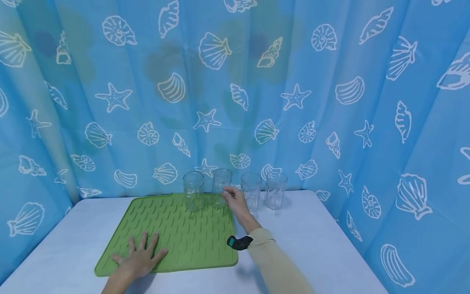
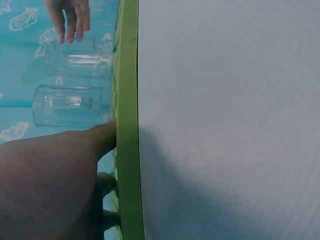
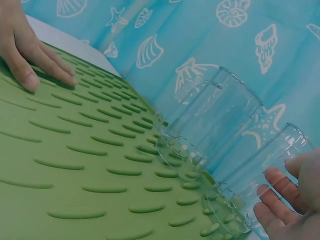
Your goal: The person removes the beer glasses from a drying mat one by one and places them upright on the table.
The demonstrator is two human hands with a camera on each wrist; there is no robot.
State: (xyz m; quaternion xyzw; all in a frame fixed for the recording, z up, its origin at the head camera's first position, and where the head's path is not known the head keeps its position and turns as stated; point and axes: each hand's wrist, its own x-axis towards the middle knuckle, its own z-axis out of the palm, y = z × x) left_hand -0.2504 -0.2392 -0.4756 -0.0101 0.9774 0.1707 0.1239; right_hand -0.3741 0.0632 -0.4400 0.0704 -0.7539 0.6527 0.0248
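My left hand (image 1: 137, 261) lies on the green mat (image 1: 176, 241) near its front left corner, fingers spread and straight. At the mat's far right, my right hand (image 1: 236, 202) is beside a clear drinking glass (image 3: 250, 175), its fingers lightly bent. The fingertips are against or very near the side of that glass; exact contact is hard to tell. A second clear glass (image 1: 193, 192) stands upright to its left, also on the mat. Two more glasses, one nearer (image 1: 251, 192) and one farther right (image 1: 276, 191), stand upright on the white table, right of the mat.
The white tabletop (image 1: 312, 245) extends around the mat. A blue curtain (image 1: 235, 102) with white shell and starfish prints hangs close behind the table's back edge and along the sides. A dark wrist device (image 1: 240, 243) is strapped on my right wrist.
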